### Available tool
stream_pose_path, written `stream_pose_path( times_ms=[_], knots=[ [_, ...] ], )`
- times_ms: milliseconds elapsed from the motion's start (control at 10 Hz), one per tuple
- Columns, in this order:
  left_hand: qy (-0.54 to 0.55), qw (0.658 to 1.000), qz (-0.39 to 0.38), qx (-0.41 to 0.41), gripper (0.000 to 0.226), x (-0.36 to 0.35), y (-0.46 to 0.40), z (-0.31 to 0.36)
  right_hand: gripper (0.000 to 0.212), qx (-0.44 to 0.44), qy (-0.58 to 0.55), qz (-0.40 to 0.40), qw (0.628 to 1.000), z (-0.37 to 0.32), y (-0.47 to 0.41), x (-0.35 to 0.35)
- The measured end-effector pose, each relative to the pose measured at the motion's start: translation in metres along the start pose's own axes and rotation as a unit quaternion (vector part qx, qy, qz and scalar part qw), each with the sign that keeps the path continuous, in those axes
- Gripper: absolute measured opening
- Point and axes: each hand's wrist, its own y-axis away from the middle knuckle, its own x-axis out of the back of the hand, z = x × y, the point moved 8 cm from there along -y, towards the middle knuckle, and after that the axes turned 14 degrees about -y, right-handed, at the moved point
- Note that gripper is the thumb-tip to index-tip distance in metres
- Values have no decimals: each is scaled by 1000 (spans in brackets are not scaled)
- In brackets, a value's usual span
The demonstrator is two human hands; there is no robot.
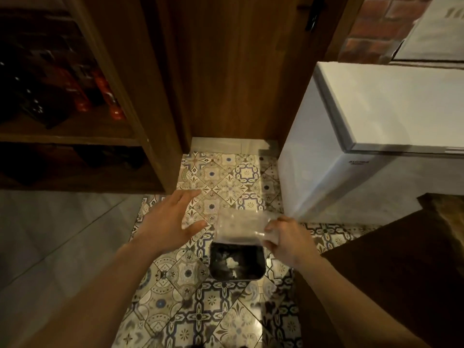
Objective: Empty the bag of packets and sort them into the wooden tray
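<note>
We find no text that we can read. The white chest freezer point(376, 136) bears a small dark mark on its front near the lid edge, too blurred to make out. The cardboard box point(437, 28) above it shows faint dark print at its top, also illegible.

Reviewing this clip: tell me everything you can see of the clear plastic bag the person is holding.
The clear plastic bag is thin, see-through and crinkled, with floor tiles showing through it. It looks empty, though blur makes that uncertain. It hangs in the air directly above the small dark bin on the patterned floor. The right hand pinches its right edge; the left hand, fingers spread, is just beside its left edge without clearly touching it.
</note>
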Motion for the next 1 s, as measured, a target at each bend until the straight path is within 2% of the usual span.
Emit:
stream_pose_path(
  times_ms=[200, 400, 600, 800, 900, 1000],
  knots=[
    [14, 998, -56, 7, 75, -106, -6, -24, 41, -84, 20, -81, 993, 53, -26, -108],
    [36, 995, -96, 9, 79, -190, -11, -43, 36, -136, 25, -92, 986, 86, -56, -179],
    [44, 991, -125, 34, 78, -225, -11, -62, 56, -132, -12, -97, 986, 97, -75, -218],
    [40, 990, -130, 27, 90, -211, -18, -56, 61, -107, -61, -124, 985, 85, -66, -206],
    [29, 992, -119, 17, 92, -189, -29, -49, 61, -97, -77, -114, 986, 72, -67, -174],
    [11, 993, -113, 10, 83, -162, -35, -41, 65, -88, -75, -100, 988, 54, -66, -134]
  ],
)
